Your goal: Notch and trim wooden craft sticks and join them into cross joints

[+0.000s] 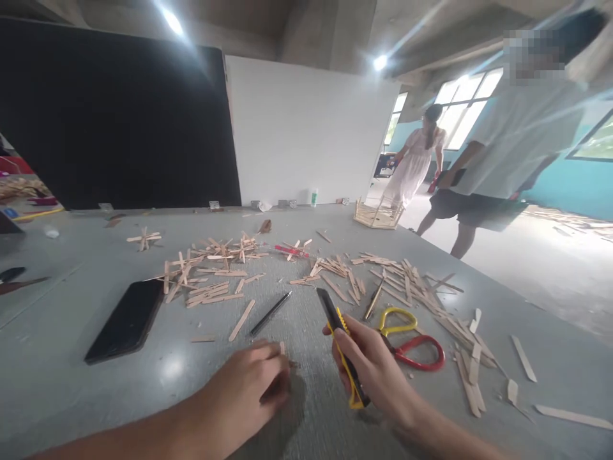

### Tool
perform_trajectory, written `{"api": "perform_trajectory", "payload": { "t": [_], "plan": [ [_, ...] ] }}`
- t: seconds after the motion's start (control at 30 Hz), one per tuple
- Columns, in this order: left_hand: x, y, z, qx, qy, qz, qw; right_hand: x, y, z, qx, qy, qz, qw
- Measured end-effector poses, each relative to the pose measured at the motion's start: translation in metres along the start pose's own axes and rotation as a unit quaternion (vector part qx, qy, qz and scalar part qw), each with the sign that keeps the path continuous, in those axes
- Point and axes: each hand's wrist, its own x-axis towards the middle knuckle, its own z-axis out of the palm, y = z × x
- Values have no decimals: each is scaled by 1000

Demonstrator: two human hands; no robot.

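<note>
My right hand (361,358) is wrapped round a yellow-and-black utility knife (345,345), its dark blade end pointing up and away over the table. My left hand (253,383) is curled low over the tabletop, with the pale tip of a wooden craft stick (282,348) showing at its fingers; the rest of that stick is hidden. Beyond the left hand lie a black pen (271,313) and a loose craft stick (242,321). Right of the knife are scissors (419,353) with one yellow and one red handle loop, partly behind my right hand.
A black phone (125,321) lies at left. Craft sticks (215,291) are scattered in heaps across the grey table (191,409). A stick-built frame (378,214) and a glue stick (314,197) stand near the back panel (306,128). Two people are beyond the table's right edge.
</note>
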Motion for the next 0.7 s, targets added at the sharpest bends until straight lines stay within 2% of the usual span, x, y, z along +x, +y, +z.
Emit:
{"api": "perform_trajectory", "payload": {
  "t": [0.2,0.33,0.53,0.63,0.7],
  "plan": [
    [-1,-7,23,22,63,84,994,-6,8,10,-39,-25,-20,999],
    [-3,-12,35,35,83,134,987,-4,9,14,-77,-4,-40,996],
    [-1,-21,38,49,104,173,978,0,12,23,-135,11,-70,988],
    [-1,-21,37,51,103,193,974,-2,17,20,-126,18,-77,989],
    [0,-18,37,48,98,205,973,-5,21,15,-107,46,-90,989]
  ]
}}
